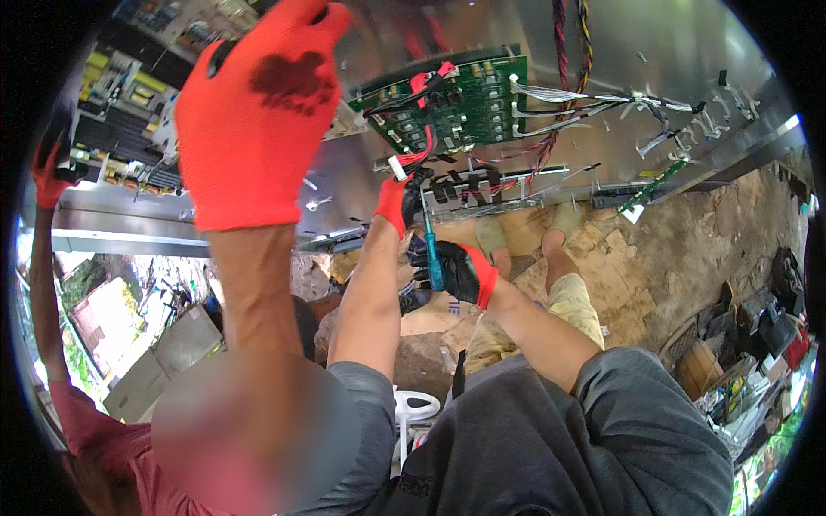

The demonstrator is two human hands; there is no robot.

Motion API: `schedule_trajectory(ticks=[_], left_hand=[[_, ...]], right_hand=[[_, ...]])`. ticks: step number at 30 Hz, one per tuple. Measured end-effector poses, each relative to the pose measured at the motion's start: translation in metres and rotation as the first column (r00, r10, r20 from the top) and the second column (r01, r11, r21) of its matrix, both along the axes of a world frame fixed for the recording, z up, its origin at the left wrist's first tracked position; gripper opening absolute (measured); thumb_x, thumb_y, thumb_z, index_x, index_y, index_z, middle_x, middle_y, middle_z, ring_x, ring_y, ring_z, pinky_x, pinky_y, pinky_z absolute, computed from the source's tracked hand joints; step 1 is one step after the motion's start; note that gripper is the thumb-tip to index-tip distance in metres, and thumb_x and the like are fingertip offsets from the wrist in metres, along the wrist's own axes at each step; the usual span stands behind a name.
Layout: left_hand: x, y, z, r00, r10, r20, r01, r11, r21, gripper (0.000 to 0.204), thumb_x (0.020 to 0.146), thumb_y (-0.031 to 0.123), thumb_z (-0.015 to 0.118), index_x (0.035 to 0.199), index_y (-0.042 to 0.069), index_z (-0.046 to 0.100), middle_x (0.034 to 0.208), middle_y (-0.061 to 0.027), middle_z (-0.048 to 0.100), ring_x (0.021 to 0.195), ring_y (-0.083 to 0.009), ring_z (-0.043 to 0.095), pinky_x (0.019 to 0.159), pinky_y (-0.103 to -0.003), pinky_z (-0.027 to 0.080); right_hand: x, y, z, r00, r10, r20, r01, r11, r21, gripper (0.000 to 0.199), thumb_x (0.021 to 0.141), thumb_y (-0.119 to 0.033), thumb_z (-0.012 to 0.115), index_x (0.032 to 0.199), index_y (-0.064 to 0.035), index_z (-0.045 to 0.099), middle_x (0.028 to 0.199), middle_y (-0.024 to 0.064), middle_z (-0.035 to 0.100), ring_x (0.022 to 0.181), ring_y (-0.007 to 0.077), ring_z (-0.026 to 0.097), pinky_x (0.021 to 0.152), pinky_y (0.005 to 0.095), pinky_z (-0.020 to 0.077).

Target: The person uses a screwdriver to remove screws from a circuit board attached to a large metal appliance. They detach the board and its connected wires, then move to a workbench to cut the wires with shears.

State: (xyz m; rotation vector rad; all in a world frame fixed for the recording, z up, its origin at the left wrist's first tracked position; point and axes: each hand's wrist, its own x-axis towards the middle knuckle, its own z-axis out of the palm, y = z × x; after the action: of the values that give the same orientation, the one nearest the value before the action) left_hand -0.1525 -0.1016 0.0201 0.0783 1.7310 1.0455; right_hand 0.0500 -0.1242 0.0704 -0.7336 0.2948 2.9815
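My right hand (460,275), in a red glove with a black palm, grips a screwdriver (434,258) by its teal handle. Its shaft points up toward my left hand (401,205), gloved alike. The left hand's fingers are closed near the screwdriver's tip, and whatever they pinch is hidden. Just above them hangs a bundle of red wires (418,156) with a white connector (397,168). These wires lead to a green circuit board (469,107) mounted on a shiny metal panel (628,34).
A co-worker's red-gloved hand (258,120) reaches up over the panel's left part; their other glove (53,176) is at the far left edge. White cables (602,101) and twisted wires (561,52) cross the panel. Cardboard (615,284) covers the ground; scrap (757,361) lies right.
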Motion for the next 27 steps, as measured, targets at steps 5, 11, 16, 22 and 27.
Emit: schedule_trajectory(ticks=[5, 11, 16, 22, 27], left_hand=[[0.011, 0.0, 0.008, 0.986, 0.104, -0.133, -0.1, 0.994, 0.039, 0.024, 0.081, 0.028, 0.073, 0.097, 0.01, 0.07, 0.07, 0.0018, 0.057, 0.056, -0.0103, 0.047, 0.048, -0.025, 0.035], [0.011, -0.003, 0.002, 0.954, 0.237, -0.182, -0.236, 0.971, 0.025, 0.014, 0.081, 0.02, 0.073, 0.085, 0.008, 0.066, 0.066, 0.0015, 0.052, 0.057, -0.0112, 0.047, 0.051, -0.028, 0.037], [0.032, 0.02, 0.039, 0.963, 0.255, -0.088, -0.254, 0.967, 0.026, 0.017, 0.083, 0.025, 0.07, 0.082, 0.009, 0.065, 0.061, 0.0022, 0.047, 0.051, -0.0119, 0.043, 0.049, -0.03, 0.038], [0.022, 0.013, -0.004, 0.887, 0.437, -0.148, -0.433, 0.899, 0.058, 0.02, 0.081, 0.019, 0.072, 0.093, 0.005, 0.066, 0.075, -0.0024, 0.059, 0.058, -0.0152, 0.051, 0.051, -0.031, 0.042], [0.027, 0.025, -0.014, 0.842, 0.445, -0.306, -0.433, 0.895, 0.108, 0.021, 0.08, 0.016, 0.071, 0.097, 0.004, 0.065, 0.079, -0.0041, 0.062, 0.06, -0.0151, 0.054, 0.053, -0.032, 0.043]], right_hand=[[-0.012, -0.018, -0.009, 0.828, -0.164, 0.536, -0.23, 0.773, 0.591, 0.022, 0.082, -0.015, 0.069, 0.097, -0.0054, 0.056, 0.083, 0.004, 0.059, 0.075, 0.013, 0.057, 0.066, 0.0316, 0.0496], [-0.01, 0.005, 0.02, 0.987, 0.042, 0.155, -0.038, 0.999, -0.03, 0.029, 0.092, -0.027, 0.057, 0.107, -0.0029, 0.06, 0.095, 0.009, 0.065, 0.075, 0.0184, 0.062, 0.068, 0.0311, 0.05], [-0.012, 0.0, -0.009, 0.922, -0.068, 0.382, -0.091, 0.919, 0.383, 0.029, 0.088, -0.025, 0.061, 0.105, -0.0026, 0.061, 0.091, 0.008, 0.066, 0.076, 0.0198, 0.063, 0.069, 0.0322, 0.0499], [-0.02, -0.002, 0.015, 0.688, -0.268, 0.674, -0.427, 0.601, 0.675, 0.055, 0.074, -0.019, 0.073, 0.121, -0.0015, 0.05, 0.103, 0.0151, 0.064, 0.092, 0.024, 0.062, 0.078, 0.0354, 0.049], [-0.01, 0.01, 0.016, 0.586, -0.204, 0.784, -0.682, 0.398, 0.613, 0.067, 0.076, -0.028, 0.07, 0.13, -0.0006, 0.042, 0.122, 0.0219, 0.055, 0.112, 0.0332, 0.055, 0.092, 0.0399, 0.0444]])
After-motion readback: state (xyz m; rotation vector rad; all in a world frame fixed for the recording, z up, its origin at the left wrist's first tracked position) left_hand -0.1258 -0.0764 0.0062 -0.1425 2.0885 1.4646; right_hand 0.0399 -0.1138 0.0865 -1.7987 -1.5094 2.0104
